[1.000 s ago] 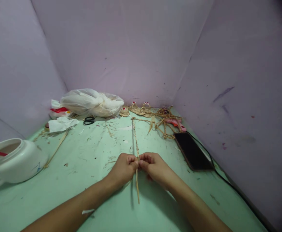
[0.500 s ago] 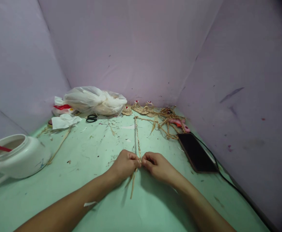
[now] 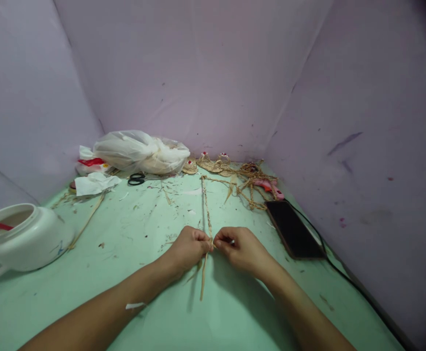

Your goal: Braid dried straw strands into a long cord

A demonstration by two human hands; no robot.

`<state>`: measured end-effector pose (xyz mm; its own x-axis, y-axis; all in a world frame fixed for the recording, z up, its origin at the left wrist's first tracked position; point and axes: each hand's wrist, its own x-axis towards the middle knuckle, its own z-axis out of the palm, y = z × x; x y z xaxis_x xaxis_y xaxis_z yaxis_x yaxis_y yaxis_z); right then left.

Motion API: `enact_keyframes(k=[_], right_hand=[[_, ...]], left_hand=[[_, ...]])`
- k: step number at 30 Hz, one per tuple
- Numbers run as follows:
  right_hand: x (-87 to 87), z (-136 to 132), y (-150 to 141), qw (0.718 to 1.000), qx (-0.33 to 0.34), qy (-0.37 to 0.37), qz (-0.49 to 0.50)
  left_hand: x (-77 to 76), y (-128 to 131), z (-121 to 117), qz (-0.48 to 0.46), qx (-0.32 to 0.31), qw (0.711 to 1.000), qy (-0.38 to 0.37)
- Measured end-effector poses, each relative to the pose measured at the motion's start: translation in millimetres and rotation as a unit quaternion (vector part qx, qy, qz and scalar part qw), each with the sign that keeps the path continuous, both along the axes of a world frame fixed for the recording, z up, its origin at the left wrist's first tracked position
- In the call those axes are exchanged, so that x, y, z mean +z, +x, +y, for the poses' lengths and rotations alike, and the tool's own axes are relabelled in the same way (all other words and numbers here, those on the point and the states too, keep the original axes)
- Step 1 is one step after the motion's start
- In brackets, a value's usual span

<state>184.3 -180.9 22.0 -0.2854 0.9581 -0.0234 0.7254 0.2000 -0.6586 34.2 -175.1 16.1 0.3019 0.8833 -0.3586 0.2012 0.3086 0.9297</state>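
Note:
A thin braid of straw-coloured fibre [image 3: 207, 209] runs from the back of the table straight toward me. My left hand [image 3: 190, 247] pinches its near end between thumb and fingers. Close beside it, my right hand [image 3: 237, 246] is closed in a pinch on a fibre strand at the same spot. Loose strands [image 3: 203, 280] hang below my left hand toward the table's near side. At its far end the braid bends right and joins a tangled heap of braided cord [image 3: 253, 180]. The exact crossing of the strands is hidden by my fingertips.
Left stands a white pot [image 3: 33, 239] with a red stick in it. Behind are black-handled scissors [image 3: 136, 179], white tissue [image 3: 96, 184], a plastic bag [image 3: 142, 151] and small woven slippers [image 3: 213, 165]. A phone [image 3: 294, 229] with a cable [image 3: 339, 270] lies right.
My right hand has drawn slightly away from my left with a strand between its fingertips. The hanging strand has swung a little to the right. The view has shifted slightly.

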Motion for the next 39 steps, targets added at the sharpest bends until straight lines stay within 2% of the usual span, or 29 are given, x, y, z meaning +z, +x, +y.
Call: enact_keyframes(k=[3, 7, 12, 17, 19, 22, 26, 29, 31, 35, 39], right_hand=[[0.1, 0.3, -0.5, 0.999, -0.045, 0.012, -0.004], [-4.8, 1.2, -7.4, 0.990, -0.077, -0.063, 0.100], [-6.4, 1.5, -16.9, 0.942, -0.120, -0.168, 0.263], [-6.2, 2.7, -15.6, 0.915, -0.133, -0.201, 0.323], [-5.6, 3.0, -14.5, 0.910, -0.130, -0.217, 0.328], [-4.2, 2.9, -14.3, 0.902, -0.127, -0.228, 0.344], [-4.9, 3.7, -14.5, 0.892, -0.115, -0.234, 0.368], [-6.1, 5.5, -13.7, 0.886, -0.120, -0.252, 0.371], [-6.1, 6.5, -13.1, 0.882, -0.133, -0.263, 0.368], [-5.5, 6.5, -14.0, 0.876, -0.161, -0.274, 0.364], [-7.4, 5.6, -18.1, 0.871, -0.170, -0.271, 0.374]], left_hand=[[-1.3, 0.4, 0.1, 0.005, -0.001, 1.000, 0.010], [-3.9, -0.3, -0.2, 0.002, -0.007, 1.000, 0.024], [-1.0, -3.8, -0.6, 0.028, -0.042, 0.999, 0.004], [6.7, -11.3, 4.7, 0.093, -0.119, 0.987, -0.052], [8.2, -12.3, 7.4, 0.096, -0.089, 0.991, -0.030], [9.1, -10.6, 8.4, 0.091, -0.008, 0.994, 0.063], [9.9, -8.0, 4.4, 0.135, -0.004, 0.979, 0.156], [12.0, -7.7, 0.9, 0.165, -0.020, 0.973, 0.159], [14.4, -7.2, -1.4, 0.217, -0.019, 0.963, 0.156], [18.2, -3.9, -7.2, 0.347, 0.003, 0.922, 0.174], [18.5, 0.6, -13.4, 0.405, -0.003, 0.895, 0.186]])
